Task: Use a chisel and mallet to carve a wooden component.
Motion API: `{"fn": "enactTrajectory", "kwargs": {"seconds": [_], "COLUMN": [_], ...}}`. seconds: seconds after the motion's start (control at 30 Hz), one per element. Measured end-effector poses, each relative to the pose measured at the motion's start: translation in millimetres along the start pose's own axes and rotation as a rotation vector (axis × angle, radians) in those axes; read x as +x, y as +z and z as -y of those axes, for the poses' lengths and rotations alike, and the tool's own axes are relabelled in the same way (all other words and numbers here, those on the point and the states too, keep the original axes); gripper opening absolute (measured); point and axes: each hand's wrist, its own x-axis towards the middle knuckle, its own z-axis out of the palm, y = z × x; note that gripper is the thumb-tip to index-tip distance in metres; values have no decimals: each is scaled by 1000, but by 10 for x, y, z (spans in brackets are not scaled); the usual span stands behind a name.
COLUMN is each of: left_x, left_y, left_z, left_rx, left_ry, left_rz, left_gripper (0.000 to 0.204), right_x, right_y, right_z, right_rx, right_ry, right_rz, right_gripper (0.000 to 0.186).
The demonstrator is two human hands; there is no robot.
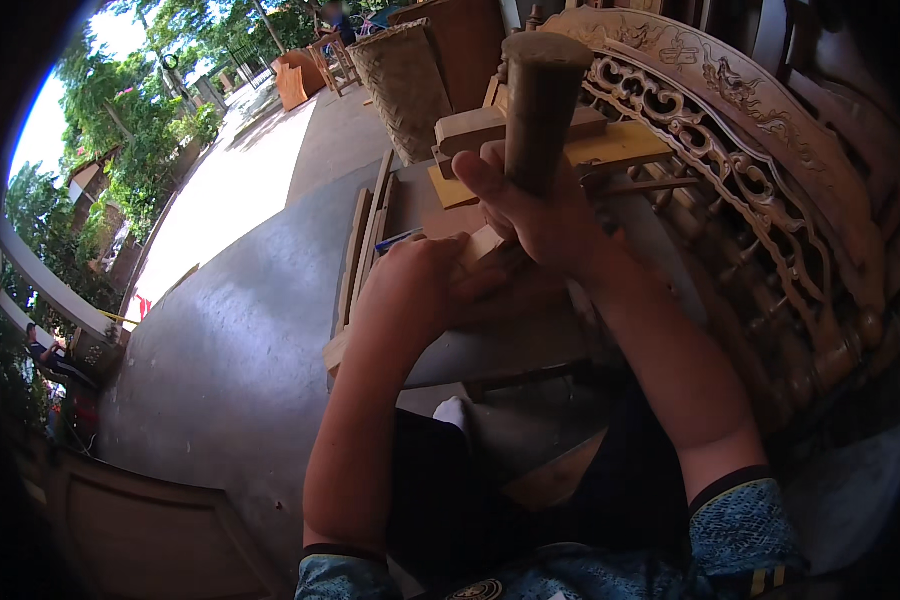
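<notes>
My right hand [542, 212] is closed round the lower end of a thick brown wooden cylinder [542, 110], like a round mallet, which stands nearly upright with its flat, paler end up. My right thumb lies along its left side; the other fingers are mostly hidden. Close by on the left, my left hand [415, 275] is bent with its fingers curled on a small pale wood block [481, 246]. The block's lower part is hidden by the fingers. Both hands are over a low wooden work surface [450, 350].
Long wooden strips [368, 250] and a blue pen-like item [398, 240] lie left of the hands. Beyond are a yellow board [625, 145] and wood blocks [470, 127]. A carved wooden panel [750, 120] curves along the right; a woven panel [402, 90] stands farther off. People are in the background.
</notes>
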Motion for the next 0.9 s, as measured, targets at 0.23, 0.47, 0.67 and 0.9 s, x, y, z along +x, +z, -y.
{"fn": "enactTrajectory", "kwargs": {"seconds": [0.23,0.47,0.67,0.9], "left_x": [-24,9,36,-49], "left_y": [-35,-136,-93,63], "left_z": [-65,-95,-29,129], "left_rx": [79,54,33,136], "left_ry": [13,-84,-16,81], "left_rz": [-17,78,66,-49], "left_gripper": [54,67,65,60], "right_x": [-4,26,-6,-21], "right_y": [-14,-19,-166,-99], "right_z": [-87,-8,-8,-205], "right_rx": [37,98,258,255], "right_ry": [4,-34,107,133], "right_rz": [22,-22,-21,-67], "right_gripper": [45,45,46,44]}}
